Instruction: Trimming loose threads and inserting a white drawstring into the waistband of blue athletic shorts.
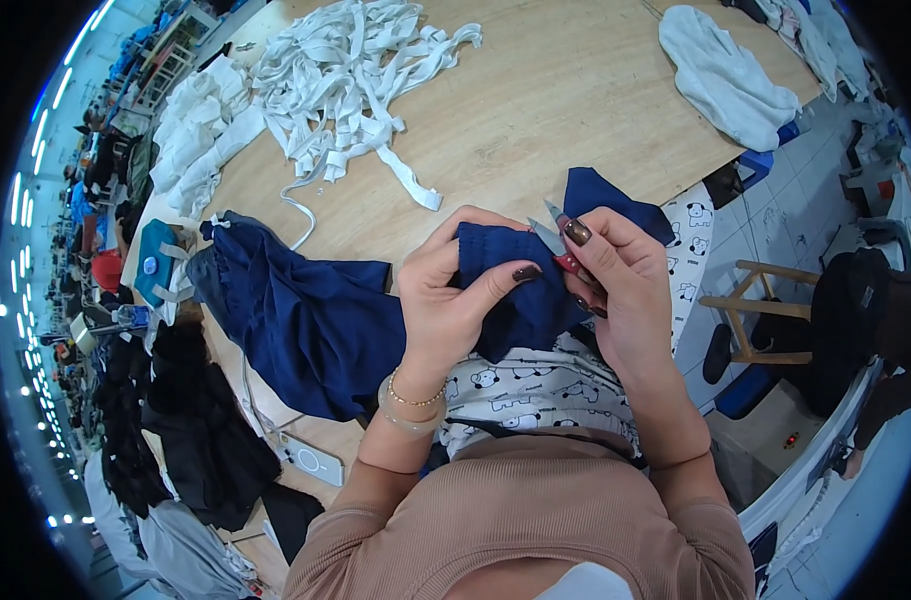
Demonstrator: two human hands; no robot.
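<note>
My left hand (pixel 450 285) is closed on the gathered, elasticated edge of a navy blue garment (pixel 325 310), its thumb pressed on the cloth. Between thumb and fingers, my right hand (pixel 620 275) grips small red-handled thread snips (pixel 563 258). The two pointed blades stand apart and point up and to the left, close beside the gathered edge. Whether they touch the cloth or a thread, I cannot tell. The garment spreads across the table edge to the left, and one navy corner shows beyond my right hand. My lap is covered with white dog-print fabric (pixel 535 390).
A heap of white elastic strips (pixel 345 80) lies on the wooden table (pixel 515 110), with white cloth (pixel 730 80) at the far right. At left are a teal box (pixel 157 262), black garments (pixel 195 430) and a white phone (pixel 311 459). A wooden stool (pixel 760 310) stands at right.
</note>
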